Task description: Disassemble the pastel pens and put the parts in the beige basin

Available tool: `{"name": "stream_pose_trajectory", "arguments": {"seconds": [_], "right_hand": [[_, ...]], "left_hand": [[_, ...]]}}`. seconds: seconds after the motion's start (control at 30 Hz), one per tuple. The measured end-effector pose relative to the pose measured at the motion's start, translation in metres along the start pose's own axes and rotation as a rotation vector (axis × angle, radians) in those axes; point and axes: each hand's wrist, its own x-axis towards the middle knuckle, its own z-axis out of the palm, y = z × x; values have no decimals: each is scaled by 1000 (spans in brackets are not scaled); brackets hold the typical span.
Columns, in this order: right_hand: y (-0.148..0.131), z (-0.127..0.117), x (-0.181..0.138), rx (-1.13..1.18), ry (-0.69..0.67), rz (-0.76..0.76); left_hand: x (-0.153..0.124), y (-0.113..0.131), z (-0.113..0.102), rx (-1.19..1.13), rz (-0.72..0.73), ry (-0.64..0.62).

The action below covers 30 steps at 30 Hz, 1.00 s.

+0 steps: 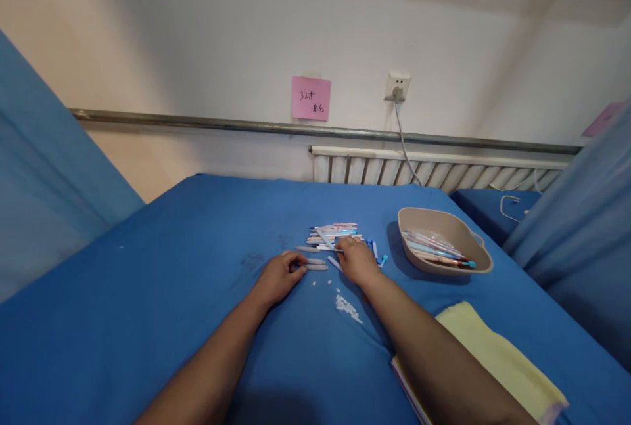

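Note:
My left hand (pixel 280 275) is closed, thumb and fingers pinched at the left ends of short grey pen barrels (pixel 317 267) lying on the blue cloth. My right hand (pixel 355 261) curls over the near side of a pile of pens (pixel 335 231). A thin white pen (pixel 328 248) runs leftward from its fingertips, which are partly hidden. Dark blue and light blue pen caps (pixel 375 249) lie just beyond the right hand. Small white pieces (pixel 348 308) are scattered nearer to me, between my forearms.
A beige basket (pixel 486 262) with several pens stands at the right. A folded yellow cloth (pixel 497 359) lies partly under my right forearm. The blue-covered table (pixel 148 320) reaches back to a radiator (pixel 444 165) and wall. Blue curtains (pixel 44 169) hang at both sides.

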Motion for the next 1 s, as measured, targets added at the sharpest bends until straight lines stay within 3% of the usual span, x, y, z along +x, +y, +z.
{"name": "stream_pose_trajectory", "arguments": {"seconds": [0.23, 0.47, 0.77, 0.87, 1.0], "right_hand": [[-2, 1, 0, 38, 14, -25], [1, 3, 0, 33, -3, -39], [5, 1, 4, -27, 38, 25], [12, -2, 10, -118, 1, 85], [20, -3, 17, -152, -57, 51]], "left_hand": [[-3, 5, -1, 127, 78, -44], [-4, 2, 4, 97, 87, -16], [-6, 3, 6, 73, 8, -31], [-7, 5, 4, 57, -29, -36], [-8, 4, 2, -18, -6, -39]]}}
